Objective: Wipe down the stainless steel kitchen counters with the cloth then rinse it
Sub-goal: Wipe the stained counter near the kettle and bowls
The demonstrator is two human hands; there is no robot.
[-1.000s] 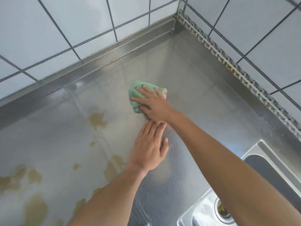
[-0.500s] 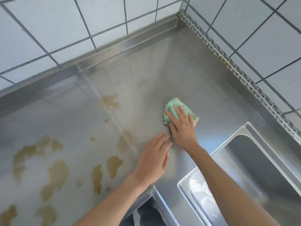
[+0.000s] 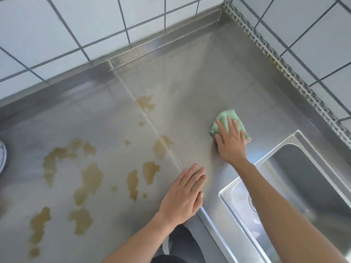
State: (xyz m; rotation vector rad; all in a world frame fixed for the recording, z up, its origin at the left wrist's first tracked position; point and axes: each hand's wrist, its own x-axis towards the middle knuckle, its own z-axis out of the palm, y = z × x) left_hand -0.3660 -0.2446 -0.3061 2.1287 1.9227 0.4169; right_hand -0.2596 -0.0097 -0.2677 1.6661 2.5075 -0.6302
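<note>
A bunched green cloth (image 3: 225, 116) lies on the stainless steel counter (image 3: 190, 76), just beyond the sink's far left corner. My right hand (image 3: 230, 142) presses flat on top of the cloth, fingers spread over it. My left hand (image 3: 185, 196) rests palm-down on the counter near its front edge, fingers together and holding nothing. Brown, yellowish spill stains (image 3: 89, 179) cover the left and middle of the counter, left of both hands.
A steel sink basin (image 3: 303, 177) with a drain (image 3: 252, 203) sits at the right, under my right forearm. White tiled walls (image 3: 95, 21) meet in a corner behind the counter, with a perforated metal strip (image 3: 281, 65) along the right wall. A white object (image 3: 2, 156) shows at the left edge.
My right hand has slid the cloth from the counter's middle back toward the sink. The view has shifted, showing more stains on the left. My left hand stays flat on the counter.
</note>
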